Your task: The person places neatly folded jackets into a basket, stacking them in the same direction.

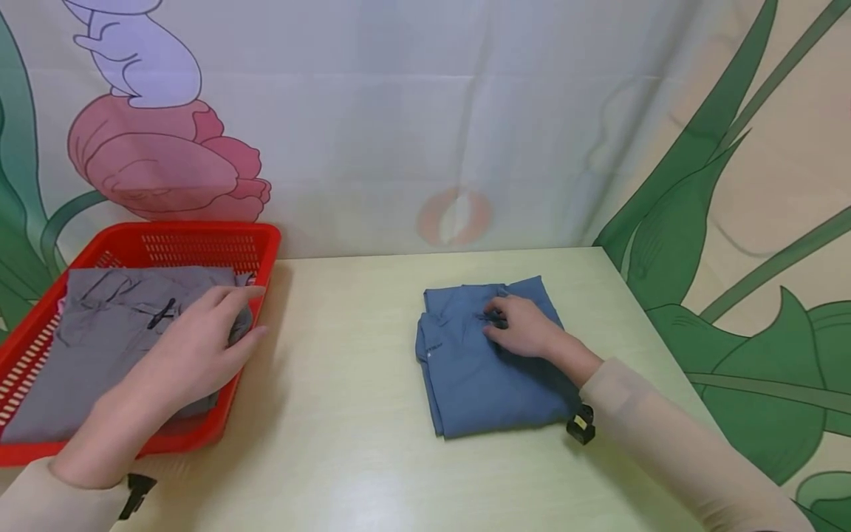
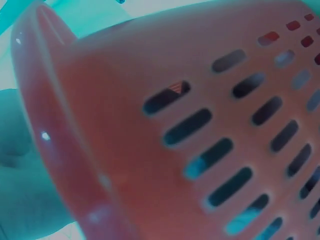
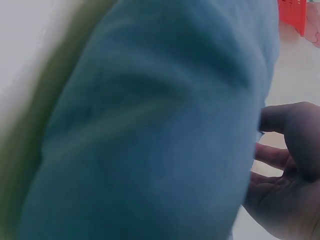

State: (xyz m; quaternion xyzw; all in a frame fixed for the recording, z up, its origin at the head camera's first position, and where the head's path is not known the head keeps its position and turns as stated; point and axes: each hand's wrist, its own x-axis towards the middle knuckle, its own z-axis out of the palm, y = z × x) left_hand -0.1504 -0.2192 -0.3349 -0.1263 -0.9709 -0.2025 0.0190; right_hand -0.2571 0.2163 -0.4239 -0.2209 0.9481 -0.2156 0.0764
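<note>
A folded blue garment (image 1: 492, 399) lies on the pale surface (image 1: 346, 369), to the right of a red basket (image 1: 269, 247). The person's right hand (image 1: 525, 325) is on top of the blue garment, near its upper part. Its fingers are bent, with a gap to the thumb, but one cannot tell if they pinch any cloth. Some small dark letters (image 1: 433, 347) show near the left edge of the blue garment.

The left hand (image 1: 206, 332) is over the right side of the basket. Its fingers are loose, and the thumb is apart from them. Under it, a folded grey garment (image 1: 106, 355) with a dark cord (image 1: 161, 314) lies inside the basket. The basket has lots of little holes in its sides.

Each pale sleeve (image 1: 654, 428) has a small black thing (image 1: 581, 425) by the cuff. Behind the surface hangs a white cloth (image 1: 372, 133) with a pink flower (image 1: 166, 155) and big green leaves (image 1: 671, 251) on it.
</note>
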